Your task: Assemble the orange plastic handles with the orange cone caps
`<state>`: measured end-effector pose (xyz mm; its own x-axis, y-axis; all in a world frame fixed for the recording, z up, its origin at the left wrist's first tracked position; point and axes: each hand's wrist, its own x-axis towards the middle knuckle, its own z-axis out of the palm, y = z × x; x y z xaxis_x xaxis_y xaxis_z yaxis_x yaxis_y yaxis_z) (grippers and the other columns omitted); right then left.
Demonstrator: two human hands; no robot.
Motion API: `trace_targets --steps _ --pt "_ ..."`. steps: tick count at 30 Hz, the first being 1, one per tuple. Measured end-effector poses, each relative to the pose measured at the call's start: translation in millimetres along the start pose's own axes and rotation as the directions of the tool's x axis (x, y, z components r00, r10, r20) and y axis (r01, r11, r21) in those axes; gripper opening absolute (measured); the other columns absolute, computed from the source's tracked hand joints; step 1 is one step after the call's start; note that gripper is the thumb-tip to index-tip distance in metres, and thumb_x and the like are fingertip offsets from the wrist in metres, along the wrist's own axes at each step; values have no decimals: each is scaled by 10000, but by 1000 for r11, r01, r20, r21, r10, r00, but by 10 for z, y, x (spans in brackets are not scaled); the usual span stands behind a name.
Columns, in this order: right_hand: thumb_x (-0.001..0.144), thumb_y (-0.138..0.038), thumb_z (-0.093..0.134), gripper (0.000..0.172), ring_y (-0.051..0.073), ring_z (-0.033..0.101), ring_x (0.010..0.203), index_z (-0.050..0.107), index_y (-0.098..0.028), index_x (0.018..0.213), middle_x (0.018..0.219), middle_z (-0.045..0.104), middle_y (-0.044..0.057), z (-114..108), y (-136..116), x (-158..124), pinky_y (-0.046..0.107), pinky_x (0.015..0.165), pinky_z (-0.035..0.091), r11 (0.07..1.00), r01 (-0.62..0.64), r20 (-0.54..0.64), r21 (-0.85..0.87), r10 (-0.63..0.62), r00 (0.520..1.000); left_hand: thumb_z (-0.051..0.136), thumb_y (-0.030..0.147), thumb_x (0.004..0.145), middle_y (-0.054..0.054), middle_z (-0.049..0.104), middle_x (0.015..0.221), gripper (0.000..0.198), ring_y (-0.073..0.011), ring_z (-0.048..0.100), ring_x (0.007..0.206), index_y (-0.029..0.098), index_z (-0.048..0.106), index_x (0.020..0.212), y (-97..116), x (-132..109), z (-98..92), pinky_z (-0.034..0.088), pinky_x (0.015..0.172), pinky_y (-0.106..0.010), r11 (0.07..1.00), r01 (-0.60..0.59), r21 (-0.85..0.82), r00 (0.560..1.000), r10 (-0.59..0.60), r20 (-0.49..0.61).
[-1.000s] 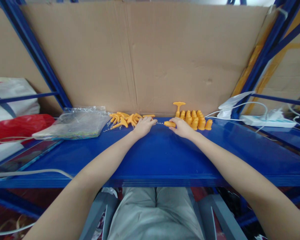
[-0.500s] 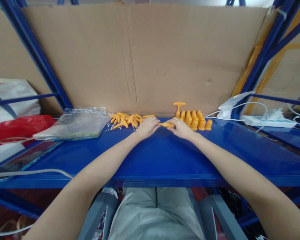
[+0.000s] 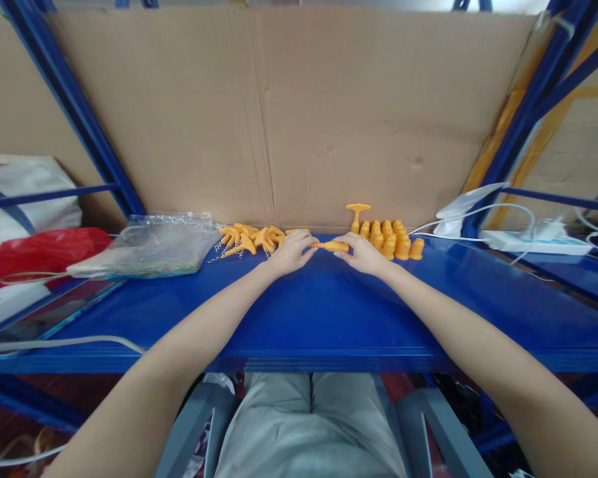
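Between my two hands, level above the blue shelf, is an orange corkscrew (image 3: 333, 246). My left hand (image 3: 293, 253) grips its left end, and the handle there is mostly hidden by the fingers. The right end, a wider sleeve, is pinched by my right hand (image 3: 363, 255). Left of my hands lies a heap of orange corkscrew handles (image 3: 249, 240) with bare metal spirals. Beyond my right hand stand rows of orange sleeves (image 3: 389, 240). At the back of them one T-handled corkscrew (image 3: 357, 211) rises upright.
A blue metal shelf (image 3: 319, 312) carries everything, backed by a cardboard sheet (image 3: 329, 119). At left are a stack of clear plastic bags (image 3: 164, 245) and a red bag (image 3: 44, 255). A white power strip (image 3: 535, 242) with cables lies at right.
The corkscrew and both hands have shifted only very slightly. My left fingers have moved a little around its left end. The heap and the rows are unchanged.
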<state>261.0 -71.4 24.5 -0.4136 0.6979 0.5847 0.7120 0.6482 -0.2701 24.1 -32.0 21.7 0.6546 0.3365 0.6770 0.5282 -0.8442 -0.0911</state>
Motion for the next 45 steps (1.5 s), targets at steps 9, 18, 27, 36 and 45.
trace_targets --steps 9,18,27,36,45 --pt "849 -212 640 345 274 657 1058 666 -152 1187 1133 687 144 6 31 7 482 983 511 999 11 -40 39 -10 999 550 265 925 -69 716 905 163 -217 647 887 192 689 965 6 16 6 503 844 -392 997 29 -69 999 -32 -38" --pt "795 -241 690 477 181 679 895 543 -208 1247 1255 601 116 -61 116 -29 416 854 592 937 -106 64 334 89 994 540 206 909 -87 694 920 114 -228 647 900 171 638 956 -25 -40 -1 521 829 -397 1000 -17 -2 1000 17 -2" --pt "877 -272 673 216 153 706 740 574 -193 1052 958 689 60 -82 61 17 363 813 608 747 -359 189 559 306 933 566 200 880 -81 698 991 123 -227 648 958 188 586 1001 -11 -51 19 533 859 -401 999 54 -8 998 -54 -42" --pt "830 -262 743 379 133 702 697 520 -222 1134 870 690 7 -144 31 -15 297 736 592 680 -398 264 616 298 917 539 207 902 -79 687 950 46 -230 632 936 194 570 933 7 -37 14 521 842 -397 999 47 1 998 -47 -39" --pt "937 -360 641 204 116 675 578 536 -185 937 825 735 52 -214 -99 -19 266 646 571 614 -454 323 645 319 891 524 236 927 -78 682 927 65 -228 623 919 195 571 945 34 -40 -16 505 827 -383 999 11 36 997 -8 -76"
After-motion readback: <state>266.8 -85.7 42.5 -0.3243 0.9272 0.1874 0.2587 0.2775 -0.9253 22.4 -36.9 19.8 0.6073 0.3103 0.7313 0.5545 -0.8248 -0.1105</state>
